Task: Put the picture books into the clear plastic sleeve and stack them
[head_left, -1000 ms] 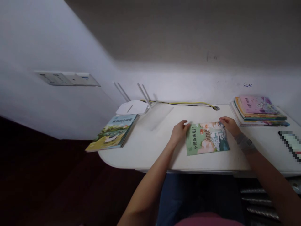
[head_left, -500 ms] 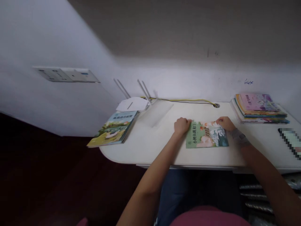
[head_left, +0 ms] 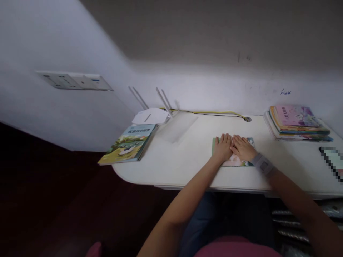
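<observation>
A thin green picture book point(head_left: 251, 142) lies flat on the white desk point(head_left: 187, 157), in front of me. My left hand point(head_left: 223, 147) and my right hand point(head_left: 242, 147) rest palm down on its cover, side by side, with the fingers stretched out and touching. They hide most of the cover; only its edges show. A grey band is on my right wrist.
A second picture book point(head_left: 128, 142) lies at the desk's left end, overhanging the edge. A white router point(head_left: 151, 115) with antennas stands behind it, and cables run along the wall. A stack of books point(head_left: 297, 123) sits at the far right, with a phone point(head_left: 332, 162) nearer.
Both hands have left the book's left and right edges and come together, flat on the middle of its cover. The book lies in the same place.
</observation>
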`<state>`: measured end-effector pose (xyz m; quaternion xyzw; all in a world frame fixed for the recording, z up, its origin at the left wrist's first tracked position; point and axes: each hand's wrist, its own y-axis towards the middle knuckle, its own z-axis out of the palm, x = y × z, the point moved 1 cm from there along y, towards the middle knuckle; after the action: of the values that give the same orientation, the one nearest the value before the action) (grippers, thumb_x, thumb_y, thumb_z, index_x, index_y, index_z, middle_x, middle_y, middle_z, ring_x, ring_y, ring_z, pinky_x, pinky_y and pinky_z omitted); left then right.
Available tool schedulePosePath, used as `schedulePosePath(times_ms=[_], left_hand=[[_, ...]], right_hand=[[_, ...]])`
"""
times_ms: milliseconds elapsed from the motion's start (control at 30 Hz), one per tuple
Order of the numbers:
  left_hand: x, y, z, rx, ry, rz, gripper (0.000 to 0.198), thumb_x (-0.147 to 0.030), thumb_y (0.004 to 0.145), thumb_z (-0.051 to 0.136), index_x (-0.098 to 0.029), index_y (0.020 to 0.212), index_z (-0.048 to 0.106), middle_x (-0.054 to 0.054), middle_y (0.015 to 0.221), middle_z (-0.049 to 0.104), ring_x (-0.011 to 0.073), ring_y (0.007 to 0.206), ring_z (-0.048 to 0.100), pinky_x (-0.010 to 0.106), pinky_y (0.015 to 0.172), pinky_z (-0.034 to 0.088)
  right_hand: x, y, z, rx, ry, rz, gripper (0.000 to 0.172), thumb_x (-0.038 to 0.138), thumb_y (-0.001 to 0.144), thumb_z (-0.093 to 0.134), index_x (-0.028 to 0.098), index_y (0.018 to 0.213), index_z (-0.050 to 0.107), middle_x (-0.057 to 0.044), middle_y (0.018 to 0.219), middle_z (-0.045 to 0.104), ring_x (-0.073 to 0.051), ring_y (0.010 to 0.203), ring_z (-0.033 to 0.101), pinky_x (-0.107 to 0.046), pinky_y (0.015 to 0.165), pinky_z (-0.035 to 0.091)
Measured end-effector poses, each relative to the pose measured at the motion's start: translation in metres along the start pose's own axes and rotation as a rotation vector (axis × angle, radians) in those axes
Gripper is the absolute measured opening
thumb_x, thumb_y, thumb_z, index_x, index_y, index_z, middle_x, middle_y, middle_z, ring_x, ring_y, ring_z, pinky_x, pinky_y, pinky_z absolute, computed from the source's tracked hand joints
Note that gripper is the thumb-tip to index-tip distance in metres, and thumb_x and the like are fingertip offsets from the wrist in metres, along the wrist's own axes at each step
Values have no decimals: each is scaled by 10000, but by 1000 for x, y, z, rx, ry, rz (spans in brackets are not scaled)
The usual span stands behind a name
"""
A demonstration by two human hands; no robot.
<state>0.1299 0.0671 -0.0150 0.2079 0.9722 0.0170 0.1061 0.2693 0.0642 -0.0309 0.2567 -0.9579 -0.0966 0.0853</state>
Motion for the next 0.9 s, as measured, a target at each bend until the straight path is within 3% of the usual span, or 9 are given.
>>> schedulePosePath(times_ms=[133, 367, 567, 667, 800, 900], left_hand=[[13, -2, 3, -42, 7, -30, 559, -418, 939, 188, -165, 1423, 305, 100, 1495, 284, 282, 1383, 206, 549, 1090, 143], [24, -3, 1, -29, -17, -115, 593, -467, 933, 193, -130, 1408, 308, 132, 1496, 271, 281, 1380, 208, 558, 1076, 179], [39, -6, -7, -154, -137, -137, 349, -322, 937, 320, -186, 1164, 547, 116, 1282, 534, 240, 1265, 386, 471, 1052, 242], [48, -5, -16, -179, -182, -154, 299, -296, 932, 343, -215, 1066, 597, 86, 1186, 592, 215, 1156, 485, 415, 996, 319], [55, 1, -29, -202, -253, -184, 274, -291, 902, 398, -195, 977, 644, 78, 1074, 644, 201, 1019, 564, 328, 880, 405], [61, 7, -35, -174, -318, -203, 283, -314, 883, 421, -174, 909, 666, 57, 913, 684, 171, 834, 611, 268, 742, 444]], right_hand=[[-20, -7, -3, 18, -23, -25, 581, 478, 906, 359, 111, 1353, 426, -170, 1439, 368, -294, 1340, 307, -472, 1073, 235], [-62, -32, -4, 29, -110, 146, 563, 425, 905, 368, 110, 1372, 393, -158, 1447, 356, -297, 1324, 337, -456, 1030, 306], [-63, -31, -3, 22, -122, 153, 566, 452, 905, 334, 110, 1346, 426, -160, 1426, 394, -302, 1312, 352, -462, 1012, 339], [-62, -24, -10, -49, -38, 123, 510, 445, 892, 374, 114, 1252, 519, -175, 1395, 432, -312, 1298, 366, -460, 1000, 354], [-65, -12, -25, -175, 165, 145, 342, 375, 877, 412, 157, 1032, 624, -151, 1200, 598, -250, 1155, 509, -385, 979, 384], [-69, -3, -33, -182, 215, 220, 309, 327, 881, 374, 162, 932, 630, -85, 929, 685, -186, 898, 617, -297, 820, 466]])
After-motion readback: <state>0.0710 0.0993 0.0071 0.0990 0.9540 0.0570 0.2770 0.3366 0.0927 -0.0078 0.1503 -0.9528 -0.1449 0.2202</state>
